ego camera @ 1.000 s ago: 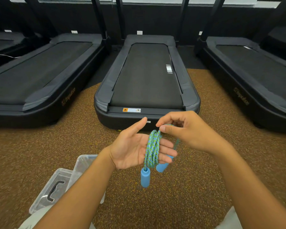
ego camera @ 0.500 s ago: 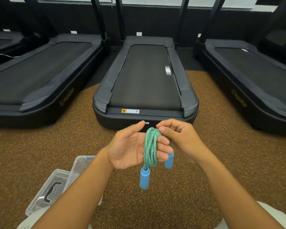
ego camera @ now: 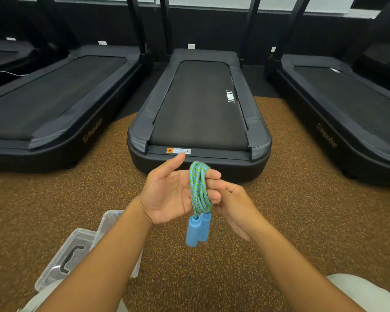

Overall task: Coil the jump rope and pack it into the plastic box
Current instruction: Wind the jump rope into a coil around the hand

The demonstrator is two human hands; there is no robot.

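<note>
A green-and-blue braided jump rope (ego camera: 198, 188) is wound in several loops around the fingers of my left hand (ego camera: 169, 192), which is held palm up with the thumb raised. Its two blue handles (ego camera: 197, 229) hang side by side below the coil. My right hand (ego camera: 232, 203) sits just right of the coil, fingers curled against the loops and my left fingertips. The clear plastic box (ego camera: 109, 219) stands on the floor at lower left, mostly hidden by my left forearm. Its clear lid (ego camera: 65, 255) with a dark handle lies beside it.
A black treadmill (ego camera: 198, 109) stands straight ahead, its rear end close behind my hands. More treadmills (ego camera: 54, 97) flank it on the left and on the right (ego camera: 347, 104). Speckled brown rubber flooring (ego camera: 302, 210) covers the ground around me. My knees show at the bottom edge.
My right hand dropped from the top of the coil to its right side. The second handle came down beside the first, so both hang together. The coil looks tighter.
</note>
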